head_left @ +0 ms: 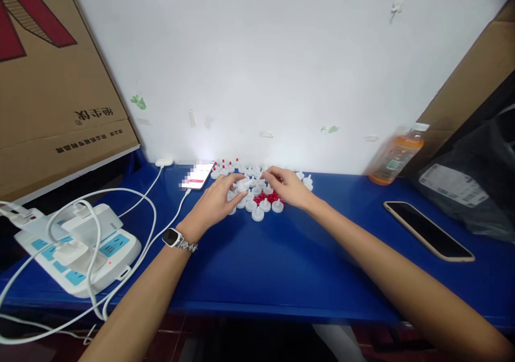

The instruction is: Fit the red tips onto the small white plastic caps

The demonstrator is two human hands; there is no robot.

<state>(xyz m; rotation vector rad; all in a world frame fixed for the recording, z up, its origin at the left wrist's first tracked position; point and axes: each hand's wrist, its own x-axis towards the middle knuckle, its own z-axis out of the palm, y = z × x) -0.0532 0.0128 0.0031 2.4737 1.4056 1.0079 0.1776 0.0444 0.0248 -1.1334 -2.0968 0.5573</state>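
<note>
My left hand (220, 198), a watch on its wrist, pinches a white plastic nozzle cap (243, 185) between thumb and fingers. Just to its right, my right hand (286, 186) is closed with thumb and fingertips together over the pile. Whatever those fingertips hold is too small or hidden to make out. Beneath and around both hands lie many white nozzle caps (257, 214) with pointed spouts. Small red tips (274, 197) are heaped among them, partly behind my right hand. At the back left stand several white caps with red tips (223, 167) fitted on their spouts.
Left of the pile lies a lit phone (198, 175) with a charging cable. A power strip (120, 252) with plugs and looping white cables fills the table's left side. To the right are a dark-screened phone (428, 230), an orange drink bottle (396, 155) and a black bag (466, 174).
</note>
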